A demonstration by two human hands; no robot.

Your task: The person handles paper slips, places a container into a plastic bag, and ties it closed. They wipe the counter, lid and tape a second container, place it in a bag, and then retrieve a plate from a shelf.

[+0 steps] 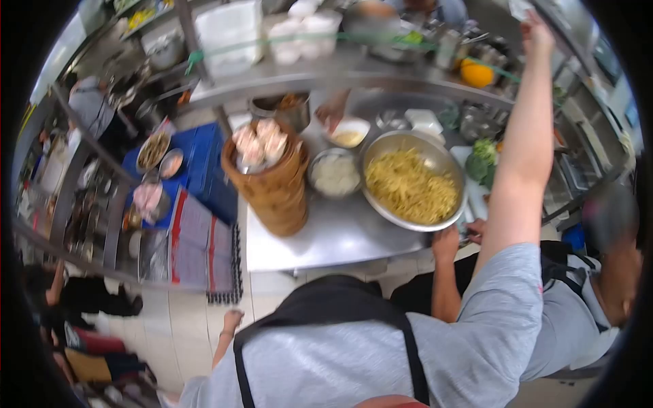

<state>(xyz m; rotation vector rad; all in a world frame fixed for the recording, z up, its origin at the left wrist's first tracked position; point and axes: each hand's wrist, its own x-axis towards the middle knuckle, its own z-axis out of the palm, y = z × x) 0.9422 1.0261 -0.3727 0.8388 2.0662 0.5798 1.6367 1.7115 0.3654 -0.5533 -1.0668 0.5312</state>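
While the right hand (534, 34) was raised at two o'clock, blur prevented determining its fingers' grip or contact with the adjacent pale item (519, 9). The left hand (233, 319), low at seven, appeared curled, contents undetermined. A careless turn was judged liable to topple the tall, tan cylindrical stack (272, 194) at ten. Between two and three, a smooth metal bowl (445, 163) held stringy yellow noodles (408, 185).

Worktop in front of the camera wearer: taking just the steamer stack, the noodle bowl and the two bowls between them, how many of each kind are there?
Bamboo steamer stack: 1
Metal bowls: 2 (large noodle bowl, smaller bowl of white pieces)
White bowl: 1
Total: 4
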